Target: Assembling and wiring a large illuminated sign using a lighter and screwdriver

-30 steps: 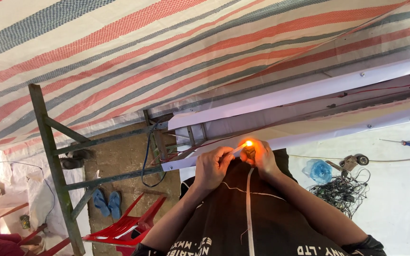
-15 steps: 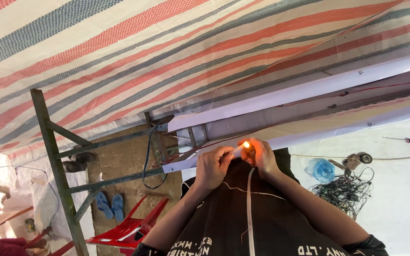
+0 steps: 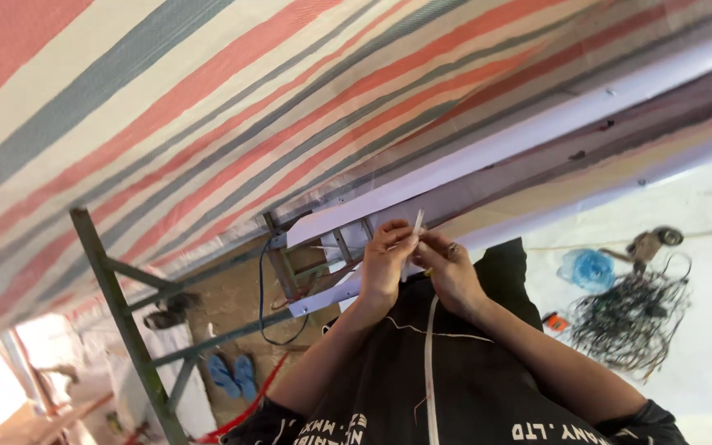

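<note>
My left hand [image 3: 385, 265] and my right hand [image 3: 452, 274] meet at the middle of the view, fingertips together. Both pinch the end of a thin white strip [image 3: 417, 222] that sticks up between them. The strip runs down over a black cloth [image 3: 471, 387] with white lettering, which lies over my forearms. There is a ring on my right hand, and a small yellowish thing shows under its fingers; what it is cannot be told. No flame shows.
A long white and dark beam [image 3: 554, 136] runs past just beyond my hands. A striped tarp [image 3: 208, 107] fills the upper left. A green metal frame [image 3: 125, 321], blue slippers [image 3: 234, 376], a wire tangle [image 3: 628, 317], a blue bag [image 3: 588, 269] and a grinder [image 3: 653, 241] are around.
A small orange flame burned at the strip's end between my fingers in both earlier frames; it is out now. My hands stay in the same place, pressed on the tip.
</note>
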